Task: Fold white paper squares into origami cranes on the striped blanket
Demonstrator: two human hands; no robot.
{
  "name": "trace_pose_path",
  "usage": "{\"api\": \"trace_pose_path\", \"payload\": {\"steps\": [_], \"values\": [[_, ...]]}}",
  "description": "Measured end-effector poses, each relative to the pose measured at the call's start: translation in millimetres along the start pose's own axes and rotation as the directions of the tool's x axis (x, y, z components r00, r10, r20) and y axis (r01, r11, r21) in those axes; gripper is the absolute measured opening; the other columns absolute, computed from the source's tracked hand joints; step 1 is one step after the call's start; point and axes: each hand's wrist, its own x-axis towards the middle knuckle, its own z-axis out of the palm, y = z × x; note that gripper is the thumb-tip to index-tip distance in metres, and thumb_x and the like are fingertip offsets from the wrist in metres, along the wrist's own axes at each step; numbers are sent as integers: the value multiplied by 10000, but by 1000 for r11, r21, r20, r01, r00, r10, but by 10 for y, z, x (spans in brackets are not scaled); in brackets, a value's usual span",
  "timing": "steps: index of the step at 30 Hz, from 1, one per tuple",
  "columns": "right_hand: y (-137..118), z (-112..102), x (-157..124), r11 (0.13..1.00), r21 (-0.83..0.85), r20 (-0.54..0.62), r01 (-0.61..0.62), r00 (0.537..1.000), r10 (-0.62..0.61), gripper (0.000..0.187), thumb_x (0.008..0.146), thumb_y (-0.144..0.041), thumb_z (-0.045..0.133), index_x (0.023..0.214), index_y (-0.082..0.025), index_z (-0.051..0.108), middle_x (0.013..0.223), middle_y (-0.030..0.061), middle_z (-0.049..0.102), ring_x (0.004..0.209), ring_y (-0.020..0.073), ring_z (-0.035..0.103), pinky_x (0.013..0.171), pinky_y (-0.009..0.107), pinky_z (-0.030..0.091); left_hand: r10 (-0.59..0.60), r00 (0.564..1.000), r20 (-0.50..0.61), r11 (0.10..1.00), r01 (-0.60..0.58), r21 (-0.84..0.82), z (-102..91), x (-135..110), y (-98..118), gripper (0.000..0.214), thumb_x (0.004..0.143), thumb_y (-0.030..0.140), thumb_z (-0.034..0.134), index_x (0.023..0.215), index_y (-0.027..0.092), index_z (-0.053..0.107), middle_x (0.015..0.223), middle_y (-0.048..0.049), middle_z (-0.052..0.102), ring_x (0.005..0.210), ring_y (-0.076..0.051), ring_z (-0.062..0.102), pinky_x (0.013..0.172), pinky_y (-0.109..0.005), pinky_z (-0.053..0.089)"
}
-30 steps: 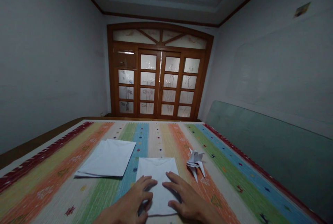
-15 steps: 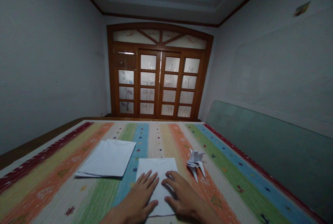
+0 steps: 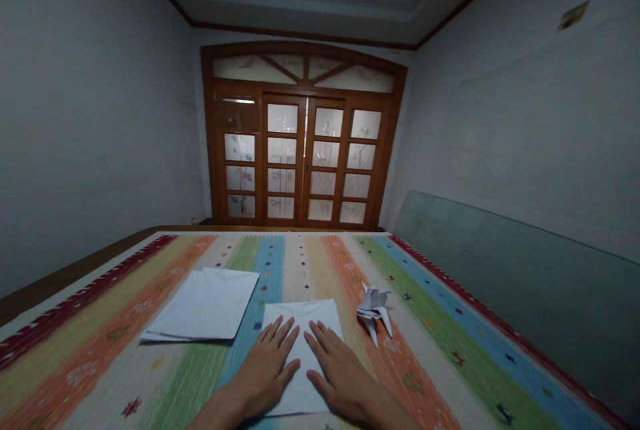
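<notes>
White paper (image 3: 301, 350) covered by left hand (image 3: 266, 367) and right hand (image 3: 341, 370), fingers (image 3: 287, 338) spread apart, stacked sheets (image 3: 207, 303) laid at left, folded figure (image 3: 373, 299) placed right

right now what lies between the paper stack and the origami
In the head view, a white sheet lies between them, under the left hand and right hand, with striped cloth showing on either side.

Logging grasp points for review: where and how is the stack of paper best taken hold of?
Probably pinch the stack by its near right corner, from the right: it lies flat, and that corner sits nearest the left hand.
</notes>
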Motion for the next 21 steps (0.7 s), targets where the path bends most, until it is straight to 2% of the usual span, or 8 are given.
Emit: {"api": "trace_pose_path", "payload": {"steps": [4, 7, 11, 16, 21], "values": [[33, 21, 17, 1000, 16, -12, 7, 1000, -7, 702, 1002, -463, 463, 1604, -185, 230, 1675, 114, 93, 1554, 303, 105, 1260, 511, 160, 13, 999, -51, 999, -11, 44, 64, -4, -89, 634, 1012, 498, 484, 1583, 291, 301, 1661, -86, 271, 1514, -381, 255, 1201, -602, 286], [58, 22, 48, 1000, 19, -11, -10, 1000, 10, 732, 988, -494, 483, 1603, -184, 234, 1673, 120, 100, 1553, 308, 116, 1260, 506, 157, -19, 997, -69, 998, 23, 50, 60, -16, -195, 712, 970, 567, 541, 1585, 314, 289, 1667, -93, 245, 1512, -401, 246, 1201, -604, 279], [73, -16, 116, 997, 3, -15, -83, 996, 83, 763, 973, -544, 498, 1597, -179, 255, 1673, 131, 109, 1551, 317, 127, 1259, 497, 156, -44, 998, -43, 998, 45, 37, -16, -24, -272, 742, 932, 637, 556, 1571, 344, 319, 1676, -81, 211, 1521, -395, 217, 1216, -594, 242], [162, -57, 197, 989, -17, -65, -149, 987, 147, 732, 987, -544, 470, 1591, -177, 280, 1671, 127, 149, 1550, 312, 143, 1259, 493, 152, -101, 995, -5, 995, 101, 21, -137, -25, -245, 778, 875, 696, 588, 1546, 364, 374, 1672, -89, 225, 1523, -394, 203, 1219, -598, 218], [244, -75, 233, 971, -53, -83, -235, 970, 230, 750, 997, -556, 419, 1592, -128, 260, 1674, 144, 142, 1553, 301, 130, 1263, 469, 143, -163, 987, -1, 987, 163, 14, -189, -11, -272, 784, 855, 667, 629, 1538, 360, 395, 1666, -80, 257, 1524, -374, 218, 1230, -570, 206]]}}
